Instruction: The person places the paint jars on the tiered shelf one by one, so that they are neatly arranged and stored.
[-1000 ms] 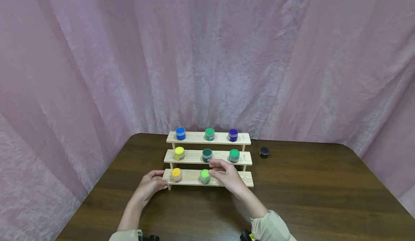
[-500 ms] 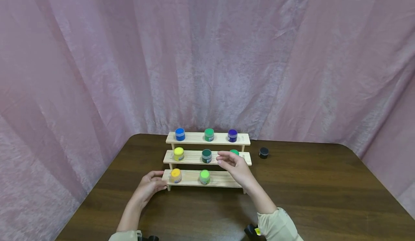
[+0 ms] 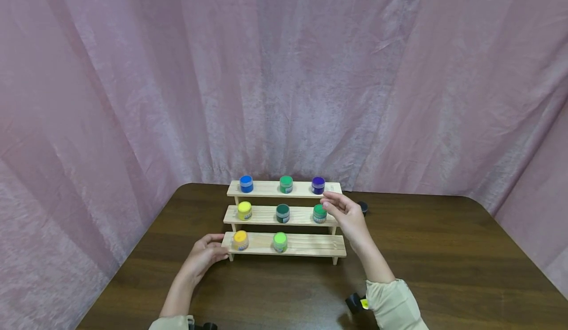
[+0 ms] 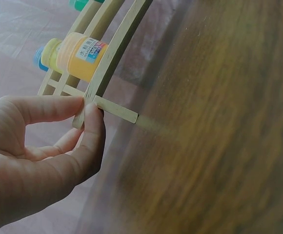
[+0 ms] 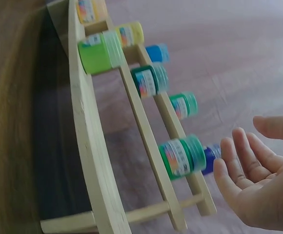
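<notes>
A three-step wooden rack (image 3: 310, 244) bears several small paint jars. My left hand (image 3: 203, 258) pinches the left end of its lowest step between thumb and fingers, plain in the left wrist view. Close to that grip sits the orange-yellow jar (image 4: 83, 57); the light green jar (image 3: 280, 241) is at the middle of the same step. My right hand (image 3: 348, 216) is in the air at the rack's right side, fingers loosely bent and holding nothing. It is nearest the green jar (image 5: 181, 157) on the middle step. The purple jar (image 3: 318, 185) is just beyond.
A black-lidded jar (image 3: 363, 207) stands on the brown table (image 3: 443, 251) right of the rack, partly hidden behind my right hand. Blue, yellow and dark green (image 3: 282, 213) jars stand on the upper steps. A pink curtain (image 3: 284, 73) hangs behind the table.
My right hand has moved from beside the light green jar rightward and away, to the rack's right side, now overlapping the black-lidded jar. My left hand keeps its hold on the rack.
</notes>
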A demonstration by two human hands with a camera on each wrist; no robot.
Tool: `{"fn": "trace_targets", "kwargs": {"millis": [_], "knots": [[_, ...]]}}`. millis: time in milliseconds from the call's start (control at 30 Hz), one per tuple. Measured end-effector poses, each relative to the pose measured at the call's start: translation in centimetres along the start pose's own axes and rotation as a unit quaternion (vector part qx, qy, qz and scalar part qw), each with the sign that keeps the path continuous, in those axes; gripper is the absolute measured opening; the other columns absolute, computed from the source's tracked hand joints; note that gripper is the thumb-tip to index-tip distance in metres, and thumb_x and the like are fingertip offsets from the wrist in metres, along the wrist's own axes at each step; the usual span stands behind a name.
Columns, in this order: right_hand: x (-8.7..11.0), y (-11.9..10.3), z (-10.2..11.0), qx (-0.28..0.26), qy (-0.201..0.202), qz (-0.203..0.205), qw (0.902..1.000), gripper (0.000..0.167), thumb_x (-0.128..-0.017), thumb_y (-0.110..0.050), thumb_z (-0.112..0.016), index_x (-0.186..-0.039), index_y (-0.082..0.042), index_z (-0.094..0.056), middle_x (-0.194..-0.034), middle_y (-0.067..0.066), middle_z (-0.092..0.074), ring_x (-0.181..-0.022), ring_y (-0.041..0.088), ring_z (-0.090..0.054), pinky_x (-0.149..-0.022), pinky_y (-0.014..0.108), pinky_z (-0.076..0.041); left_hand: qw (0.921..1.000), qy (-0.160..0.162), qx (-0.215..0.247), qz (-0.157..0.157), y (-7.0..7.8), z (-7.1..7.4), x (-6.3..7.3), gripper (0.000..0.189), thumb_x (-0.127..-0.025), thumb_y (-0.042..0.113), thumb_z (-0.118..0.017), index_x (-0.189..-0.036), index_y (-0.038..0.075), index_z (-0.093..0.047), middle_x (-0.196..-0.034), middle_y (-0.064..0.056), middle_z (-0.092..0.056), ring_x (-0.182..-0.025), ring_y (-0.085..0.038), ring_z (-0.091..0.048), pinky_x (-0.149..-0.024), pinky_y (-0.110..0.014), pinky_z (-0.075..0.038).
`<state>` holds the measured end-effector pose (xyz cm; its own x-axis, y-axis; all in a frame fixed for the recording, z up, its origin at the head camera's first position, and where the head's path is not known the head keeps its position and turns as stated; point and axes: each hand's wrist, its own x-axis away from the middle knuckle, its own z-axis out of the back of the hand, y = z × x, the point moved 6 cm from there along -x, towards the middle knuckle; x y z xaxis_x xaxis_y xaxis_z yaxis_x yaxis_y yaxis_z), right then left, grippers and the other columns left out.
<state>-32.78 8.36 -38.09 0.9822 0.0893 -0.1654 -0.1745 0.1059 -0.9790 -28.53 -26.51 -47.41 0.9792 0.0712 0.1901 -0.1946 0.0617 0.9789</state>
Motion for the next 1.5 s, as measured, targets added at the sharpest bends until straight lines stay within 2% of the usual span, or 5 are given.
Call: {"fn": "trace_targets", "kwargs": {"millis": [333,600,1133,1300,1500], "knots": [[-1.1,1.0,2.8,0.003,0.072,-0.004,0.9974,0.037,-0.094,-0.012,-0.063,-0.128,0.001,-0.059,-0.107,0.0,-0.072,-0.089,-0.005,-0.064,-0.084,0.01,-0.05,1.0,-0.001,0.001,-0.002,0.0,0.0,0.1,0.054,-0.086,-0.006,-0.059,-0.134,-0.014,-0.037,-0.094,-0.01,-0.063,-0.078,-0.011,-0.062,-0.072,-0.02,-0.056],[-1.8,2.6,4.8,-0.01,0.106,-0.023,0.9941,0.038,-0.095,-0.013,-0.063,-0.129,0.003,-0.057,-0.085,-0.024,-0.065,-0.081,-0.007,-0.062,-0.077,0.011,-0.052,1.0,-0.002,-0.001,0.0,-0.1,0.1,0.0,0.053,-0.087,-0.005,-0.058,-0.134,-0.013,-0.038,-0.092,-0.008,-0.063,-0.078,-0.01,-0.062,-0.073,-0.02,-0.056],[-2.5,6.1,8.5,0.007,0.163,-0.072,0.9839,0.038,-0.097,-0.016,-0.06,-0.129,0.002,-0.057,-0.076,-0.032,-0.06,-0.078,-0.01,-0.058,-0.072,0.009,-0.049,1.0,0.005,-0.007,0.003,0.0,0.1,-0.1,0.052,-0.086,-0.005,-0.059,-0.133,-0.012,-0.039,-0.096,-0.011,-0.064,-0.078,-0.011,-0.062,-0.072,-0.02,-0.055],[-2.6,7.0,9.5,0.026,0.181,-0.078,0.98,0.037,-0.097,-0.016,-0.059,-0.129,0.002,-0.057,-0.08,-0.028,-0.061,-0.077,-0.014,-0.055,-0.072,0.006,-0.046,0.9999,0.007,-0.008,0.006,0.1,0.1,-0.1,0.051,-0.086,-0.004,-0.059,-0.133,-0.011,-0.04,-0.097,-0.011,-0.064,-0.078,-0.011,-0.062,-0.072,-0.02,-0.055],[-2.5,8.4,10.0,0.078,0.19,-0.097,0.9739,0.041,-0.097,-0.017,-0.058,-0.134,0.0,-0.055,-0.129,0.014,-0.062,-0.102,-0.001,-0.056,-0.081,0.006,-0.043,0.9998,0.008,-0.011,0.01,-0.1,0.1,-0.1,0.052,-0.087,-0.004,-0.059,-0.134,-0.011,-0.039,-0.097,-0.011,-0.063,-0.079,-0.011,-0.062,-0.073,-0.021,-0.056]]}}
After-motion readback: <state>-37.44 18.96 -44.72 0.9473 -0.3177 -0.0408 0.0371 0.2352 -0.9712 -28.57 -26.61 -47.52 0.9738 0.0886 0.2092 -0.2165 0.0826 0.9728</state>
